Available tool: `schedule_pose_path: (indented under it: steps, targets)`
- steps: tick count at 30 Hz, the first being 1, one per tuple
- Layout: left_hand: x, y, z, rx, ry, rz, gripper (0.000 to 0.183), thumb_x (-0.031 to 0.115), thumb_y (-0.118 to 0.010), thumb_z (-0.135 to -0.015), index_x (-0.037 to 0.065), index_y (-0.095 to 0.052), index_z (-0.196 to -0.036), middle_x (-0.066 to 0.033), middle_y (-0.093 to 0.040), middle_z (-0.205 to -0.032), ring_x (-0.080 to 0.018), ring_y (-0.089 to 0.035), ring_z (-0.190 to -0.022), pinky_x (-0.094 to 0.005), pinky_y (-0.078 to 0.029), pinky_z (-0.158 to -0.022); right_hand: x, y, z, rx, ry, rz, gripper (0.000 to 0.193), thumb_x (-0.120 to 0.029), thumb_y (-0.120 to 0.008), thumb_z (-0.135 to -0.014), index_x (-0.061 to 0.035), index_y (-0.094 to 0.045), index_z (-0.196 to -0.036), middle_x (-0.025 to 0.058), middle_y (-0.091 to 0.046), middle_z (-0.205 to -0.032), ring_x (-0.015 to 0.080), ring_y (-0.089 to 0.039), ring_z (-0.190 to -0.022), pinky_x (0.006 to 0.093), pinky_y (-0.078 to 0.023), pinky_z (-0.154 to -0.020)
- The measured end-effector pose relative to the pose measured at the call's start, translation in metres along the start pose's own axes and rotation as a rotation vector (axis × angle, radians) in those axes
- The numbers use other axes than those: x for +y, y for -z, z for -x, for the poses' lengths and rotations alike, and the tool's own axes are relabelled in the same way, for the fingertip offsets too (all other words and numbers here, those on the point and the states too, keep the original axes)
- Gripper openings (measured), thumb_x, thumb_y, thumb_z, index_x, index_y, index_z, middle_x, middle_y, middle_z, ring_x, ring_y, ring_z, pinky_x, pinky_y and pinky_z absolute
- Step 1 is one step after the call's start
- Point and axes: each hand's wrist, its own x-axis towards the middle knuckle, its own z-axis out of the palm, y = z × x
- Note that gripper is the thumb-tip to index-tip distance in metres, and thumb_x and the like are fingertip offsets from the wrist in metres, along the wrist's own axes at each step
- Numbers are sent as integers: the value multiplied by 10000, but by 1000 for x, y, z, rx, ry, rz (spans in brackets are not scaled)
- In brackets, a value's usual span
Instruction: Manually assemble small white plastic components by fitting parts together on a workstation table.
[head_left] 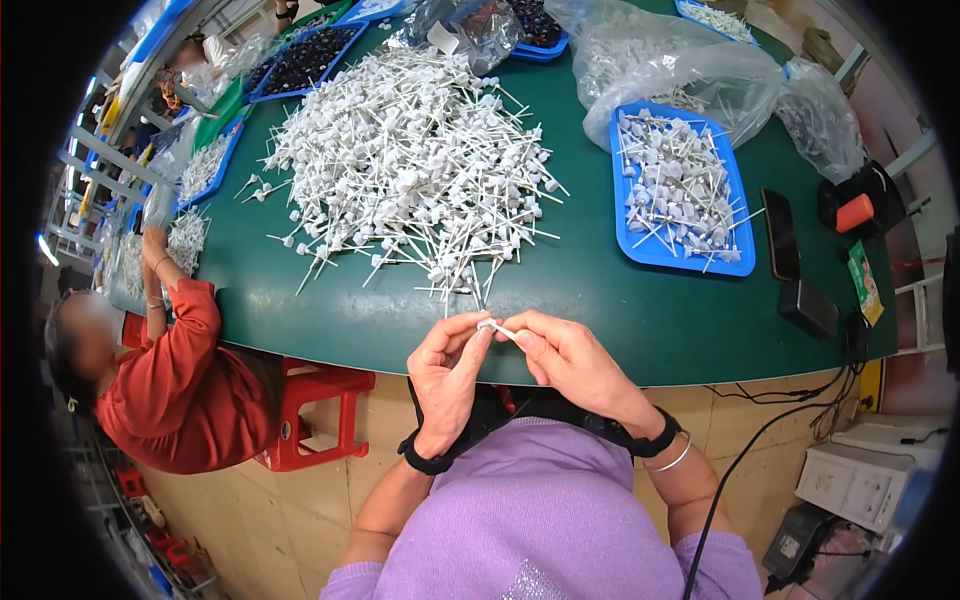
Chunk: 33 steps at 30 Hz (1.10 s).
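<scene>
Between both hands, over the table's near edge, is a small white plastic piece with a round head and a thin stem [507,332]. My left hand [449,372] pinches its head between thumb and fingers. The stem end is gripped by my right hand [572,362], thumb against forefinger. Just beyond my fingertips lies a large heap of similar white stemmed pieces [410,160], its nearest stems almost touching my left fingers. More of these pieces fill a blue tray [632,245] to the right of the heap.
The green table [600,310] also bears plastic bags [670,60], a phone [781,235], a black box [808,308] and trays of dark pieces [310,60]. At left a person in a red top [180,390] works beside a red stool [318,410]. A black cable [745,450] hangs at right.
</scene>
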Motion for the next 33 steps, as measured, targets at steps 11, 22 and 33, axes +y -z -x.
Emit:
schedule_pose_path:
  steps: [11, 22, 33]
  targets:
    - [-3, -4, 2, 49, -42, -41, 201, -32, -648, -934, -37, -659, -1135, -122, -722, -1059, -148, -687, -985, -247, -525, -876, 0, -10, 5, 102, 28, 69, 279, -217, -442, -1068, -23, -628, -1143, -2, -458, -575, 68, -443, -515, 260, -364, -491]
    - [14, 15, -7, -75, -187, -533, 221, -27, -670, -901, 4, -707, -1116, -100, -742, -958, -138, -709, -899, -260, -540, -778, -5, 1, -4, -39, -14, 83, 207, -185, -491, -1040, -17, -598, -1097, 101, -510, -581, 199, -518, -498, 382, -404, -516]
    - [12, 11, -16, -52, 198, 58, 270, 66, -647, -962, -23, -648, -1217, -129, -729, -1049, -175, -714, -968, -264, -563, -807, -27, -10, 13, 181, 156, 450, 130, -99, -535, -993, -48, -549, -1111, 218, -611, -765, 436, -603, -698, 492, -430, -589]
